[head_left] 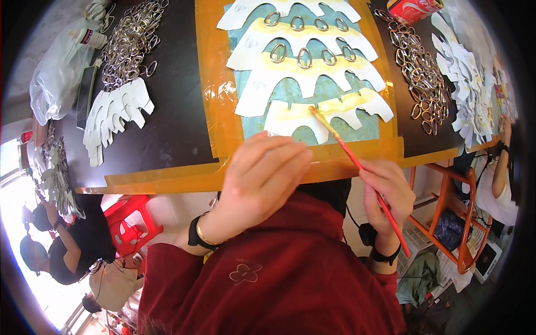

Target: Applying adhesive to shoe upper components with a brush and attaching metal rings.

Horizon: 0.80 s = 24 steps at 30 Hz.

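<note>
My right hand (388, 192) holds a red-handled paintbrush (357, 162), its handle slanting up and to the left. Yellowish paste coats the bristles, which touch the nearest white scalloped piece (290, 117) along its upper edge. Close to that piece's left end, my left hand (262, 178) is over the table edge with fingers stretched out; nothing shows in it, though its palm side is hidden. Farther back lie several more white scalloped pieces (268, 75) with yellow-smeared bands. Metal rings (304, 57) rest in rows on two of these bands. A green sheet (254, 125) lies beneath.
Amber tape (209, 78) frames the sheet on the dark table (173, 111). Heaps of metal rings lie left (125, 47) and right (419, 72). Stacked white pieces flank them (120, 114). A red can (410, 10) stands far right. Other people (67, 245) are beyond both sides.
</note>
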### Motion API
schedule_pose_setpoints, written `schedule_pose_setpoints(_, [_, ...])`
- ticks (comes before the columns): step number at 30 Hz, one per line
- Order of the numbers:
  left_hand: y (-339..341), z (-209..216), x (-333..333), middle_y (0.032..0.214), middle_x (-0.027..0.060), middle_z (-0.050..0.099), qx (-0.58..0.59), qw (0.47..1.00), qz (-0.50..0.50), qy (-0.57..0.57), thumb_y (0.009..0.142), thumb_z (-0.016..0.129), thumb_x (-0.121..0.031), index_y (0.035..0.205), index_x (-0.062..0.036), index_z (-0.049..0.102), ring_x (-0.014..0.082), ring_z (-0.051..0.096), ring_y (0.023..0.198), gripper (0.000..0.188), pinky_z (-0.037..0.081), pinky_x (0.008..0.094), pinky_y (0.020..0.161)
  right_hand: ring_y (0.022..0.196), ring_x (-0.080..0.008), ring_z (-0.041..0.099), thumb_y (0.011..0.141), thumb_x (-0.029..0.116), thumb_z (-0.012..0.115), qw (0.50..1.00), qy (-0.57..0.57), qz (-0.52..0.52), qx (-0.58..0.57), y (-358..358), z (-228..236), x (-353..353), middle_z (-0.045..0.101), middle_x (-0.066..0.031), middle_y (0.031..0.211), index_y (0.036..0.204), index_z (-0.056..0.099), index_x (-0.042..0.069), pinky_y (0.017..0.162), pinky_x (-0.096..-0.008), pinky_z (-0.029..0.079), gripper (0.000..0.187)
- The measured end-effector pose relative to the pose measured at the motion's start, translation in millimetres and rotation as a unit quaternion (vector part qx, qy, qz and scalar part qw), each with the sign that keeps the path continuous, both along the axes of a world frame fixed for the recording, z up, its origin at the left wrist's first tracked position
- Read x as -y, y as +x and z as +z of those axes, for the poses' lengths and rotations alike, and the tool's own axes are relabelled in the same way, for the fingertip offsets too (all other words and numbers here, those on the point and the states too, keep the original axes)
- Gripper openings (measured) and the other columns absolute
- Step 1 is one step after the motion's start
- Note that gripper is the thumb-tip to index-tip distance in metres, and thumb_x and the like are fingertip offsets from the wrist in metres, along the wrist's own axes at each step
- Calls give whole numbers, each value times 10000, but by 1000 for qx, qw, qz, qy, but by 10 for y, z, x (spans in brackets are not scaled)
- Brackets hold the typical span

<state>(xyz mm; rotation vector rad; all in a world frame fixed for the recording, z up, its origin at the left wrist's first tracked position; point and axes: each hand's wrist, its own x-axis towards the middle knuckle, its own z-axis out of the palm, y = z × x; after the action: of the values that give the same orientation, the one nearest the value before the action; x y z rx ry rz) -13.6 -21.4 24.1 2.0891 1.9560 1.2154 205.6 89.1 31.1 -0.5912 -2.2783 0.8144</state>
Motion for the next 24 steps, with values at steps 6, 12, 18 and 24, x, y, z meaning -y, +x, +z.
schedule_pose_setpoints(6, [-195, -172, 152, 1025, 104, 681, -12, 999, 16, -43, 772, 743, 9, 1005, 8, 694, 274, 648, 969, 239, 535, 379, 817, 810, -300, 680, 728, -103, 677, 999, 10, 32, -11, -92, -99, 121, 717, -163, 989, 949, 710, -16, 725, -370, 551, 240])
schedule_pose_setpoints(12, [-190, -201, 145, 1017, 129, 676, 2, 1000, 13, -21, 774, 731, 26, 999, 33, 685, 296, 647, 960, 231, 549, 379, 811, 805, -291, 681, 723, -102, 682, 999, 23, 5, -27, -126, -116, 110, 715, -154, 1001, 946, 709, -13, 701, -360, 550, 241])
schedule_pose_setpoints(18, [-177, -245, 162, 1006, 136, 676, 3, 1000, 18, -6, 768, 731, 29, 987, 43, 679, 301, 650, 958, 226, 554, 381, 815, 809, -294, 683, 717, -121, 688, 998, 5, 39, -39, -191, -98, 131, 711, -154, 1006, 950, 710, -18, 713, -353, 552, 257])
schedule_pose_setpoints(24, [-149, -253, 157, 995, 101, 696, 17, 999, 45, -1, 754, 762, 43, 960, 0, 716, 284, 672, 936, 215, 562, 369, 792, 816, -306, 684, 738, -99, 693, 998, 9, 60, -29, -322, -110, 124, 708, -167, 1011, 968, 711, -23, 721, -364, 550, 243])
